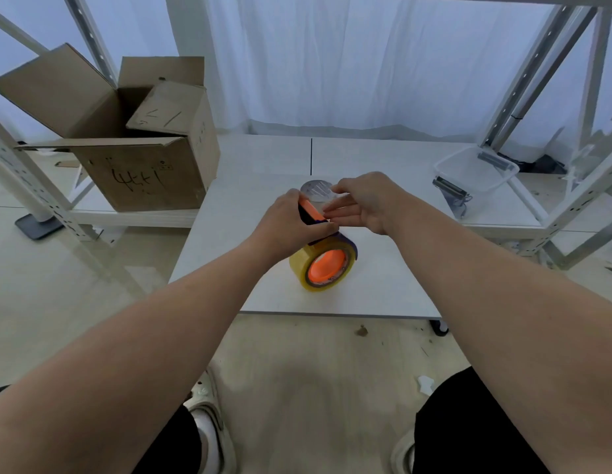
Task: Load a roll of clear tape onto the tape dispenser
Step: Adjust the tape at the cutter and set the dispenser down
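The tape dispenser has an orange and black handle and a purple frame. My left hand grips that handle above the small white table. A yellowish clear tape roll sits on the dispenser's orange hub, its lower edge on the table. My right hand hovers just right of the handle, fingers extended and slightly apart, touching a thin clear strip near the dispenser's front. Behind the hands lies a clear round object, partly hidden.
An open cardboard box stands at the left on a low shelf. A clear plastic tub with dark metal parts sits at the right. White metal racking frames both sides. My knees and shoes show below the table edge.
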Tool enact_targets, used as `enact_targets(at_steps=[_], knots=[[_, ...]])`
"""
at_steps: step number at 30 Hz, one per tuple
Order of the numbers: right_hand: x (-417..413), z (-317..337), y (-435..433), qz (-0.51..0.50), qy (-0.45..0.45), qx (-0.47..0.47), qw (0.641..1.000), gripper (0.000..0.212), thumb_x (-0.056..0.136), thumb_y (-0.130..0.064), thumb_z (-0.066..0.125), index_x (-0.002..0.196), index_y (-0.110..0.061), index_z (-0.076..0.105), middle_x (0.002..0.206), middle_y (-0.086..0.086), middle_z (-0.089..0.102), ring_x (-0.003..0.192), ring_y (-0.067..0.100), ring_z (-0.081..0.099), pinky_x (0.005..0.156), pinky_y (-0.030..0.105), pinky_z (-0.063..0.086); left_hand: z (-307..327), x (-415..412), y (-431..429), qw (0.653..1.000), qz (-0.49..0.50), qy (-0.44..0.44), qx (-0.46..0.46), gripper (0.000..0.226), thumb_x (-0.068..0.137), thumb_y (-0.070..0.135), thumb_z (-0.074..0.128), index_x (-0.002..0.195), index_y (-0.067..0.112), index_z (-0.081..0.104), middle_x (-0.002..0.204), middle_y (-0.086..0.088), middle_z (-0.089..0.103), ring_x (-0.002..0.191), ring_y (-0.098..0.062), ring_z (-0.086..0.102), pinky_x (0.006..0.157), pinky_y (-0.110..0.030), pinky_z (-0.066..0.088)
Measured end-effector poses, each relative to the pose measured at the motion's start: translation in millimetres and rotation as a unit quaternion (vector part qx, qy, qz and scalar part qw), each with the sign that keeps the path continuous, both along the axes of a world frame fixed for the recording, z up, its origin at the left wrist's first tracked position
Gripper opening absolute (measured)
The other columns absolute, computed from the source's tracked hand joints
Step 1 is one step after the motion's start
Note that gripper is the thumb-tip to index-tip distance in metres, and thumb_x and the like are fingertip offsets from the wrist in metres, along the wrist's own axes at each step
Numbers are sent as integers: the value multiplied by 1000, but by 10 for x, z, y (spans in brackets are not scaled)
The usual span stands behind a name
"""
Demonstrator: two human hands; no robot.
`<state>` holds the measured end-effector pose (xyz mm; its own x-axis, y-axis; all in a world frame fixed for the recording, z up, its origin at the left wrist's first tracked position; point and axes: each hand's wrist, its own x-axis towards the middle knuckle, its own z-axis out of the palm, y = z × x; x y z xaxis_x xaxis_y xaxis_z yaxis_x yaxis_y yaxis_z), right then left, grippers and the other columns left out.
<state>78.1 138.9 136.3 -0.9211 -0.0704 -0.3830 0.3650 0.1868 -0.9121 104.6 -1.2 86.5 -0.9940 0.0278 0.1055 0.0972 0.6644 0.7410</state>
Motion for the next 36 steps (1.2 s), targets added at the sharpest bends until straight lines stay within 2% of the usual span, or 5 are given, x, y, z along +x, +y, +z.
enact_targets(at_steps=[4, 14, 25, 31, 36], knots=[[1, -83, -26, -52, -68, -47, 995, 4, 88, -7, 59, 89, -5, 62, 73, 9, 65, 61, 16, 60, 54, 24, 53, -38, 91, -113, 999, -13, 29, 29, 71, 72, 42, 77, 128, 23, 36, 102, 3, 47, 89, -16, 54, 78, -25, 45], [60, -382, -151, -81, -180, -109, 974, 10, 83, -5, 65, 76, -7, 58, 60, 0, 50, 31, 4, 31, 30, 11, 29, -75, 83, -326, 997, -69, 31, -20, 43, 83, 36, 68, 116, 25, 43, 116, 1, 31, 95, -21, 49, 84, -25, 47], [12, -425, -235, -85, -214, -193, 954, 14, 86, -7, 64, 75, -4, 56, 58, -1, 48, 32, 4, 37, 32, 10, 33, 2, -43, -453, 988, -113, -21, -106, 34, 87, 32, 64, 117, 26, 50, 137, -7, 28, 105, -24, 47, 87, -24, 47], [-8, -496, -294, -66, -122, -195, 971, 22, 83, 1, 62, 102, -9, 63, 72, 5, 56, 32, 4, 42, 32, 11, 35, -1, -57, -487, 987, -118, -22, -111, 27, 87, 31, 63, 112, 23, 54, 134, -4, 30, 99, -21, 54, 82, -21, 41], [24, -458, -224, -47, -150, -244, 957, 6, 85, 1, 61, 86, -6, 60, 68, 5, 57, 35, 4, 51, 34, 11, 40, 16, -58, -481, 987, -129, -29, -96, 28, 87, 30, 65, 113, 25, 54, 134, -3, 31, 99, -22, 53, 82, -20, 43]])
